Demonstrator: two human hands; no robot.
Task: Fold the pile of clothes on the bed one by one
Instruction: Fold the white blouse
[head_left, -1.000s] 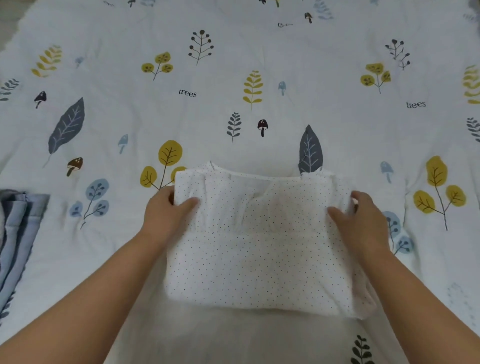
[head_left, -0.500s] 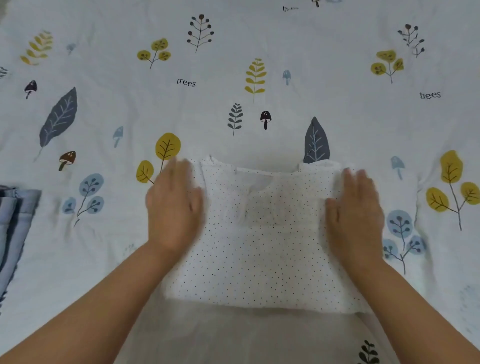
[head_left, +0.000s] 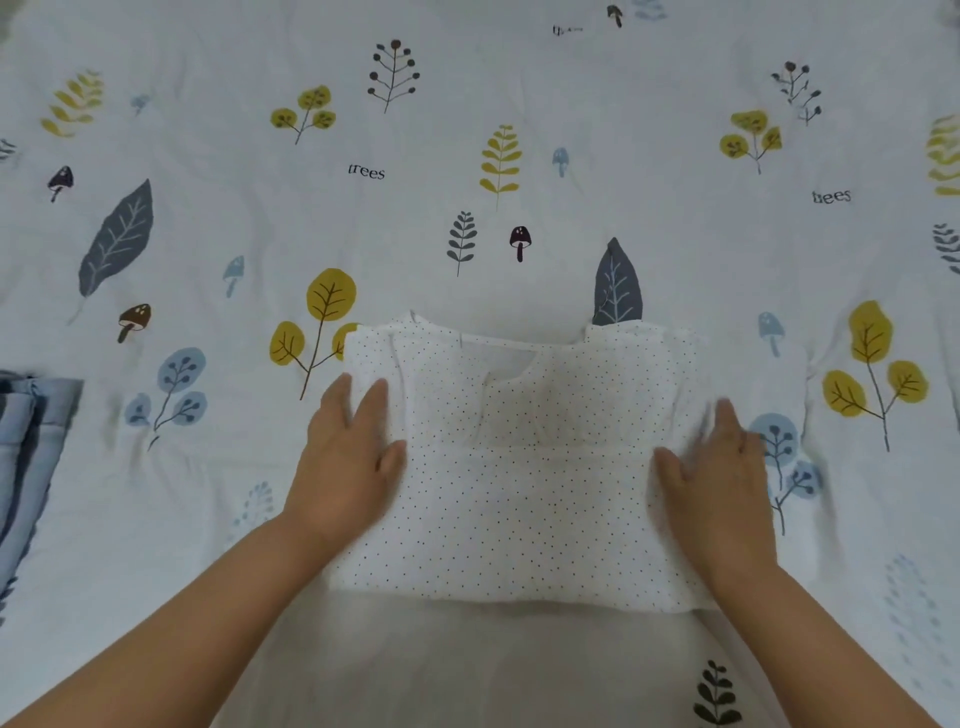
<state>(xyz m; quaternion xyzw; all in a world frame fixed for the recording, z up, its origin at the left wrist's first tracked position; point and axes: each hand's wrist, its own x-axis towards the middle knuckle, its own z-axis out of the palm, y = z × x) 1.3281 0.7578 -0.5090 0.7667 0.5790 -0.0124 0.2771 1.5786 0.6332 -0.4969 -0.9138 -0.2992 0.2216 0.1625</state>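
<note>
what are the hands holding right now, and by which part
Nothing is gripped. The left hand and right hand lie flat with straight fingers on the side edges of the folded dotted top, pressing it onto the bed.

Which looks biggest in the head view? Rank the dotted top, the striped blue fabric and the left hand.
1. Dotted top, clearly largest.
2. Striped blue fabric, though the frame edge cuts it off.
3. Left hand, flat on the top.
</note>
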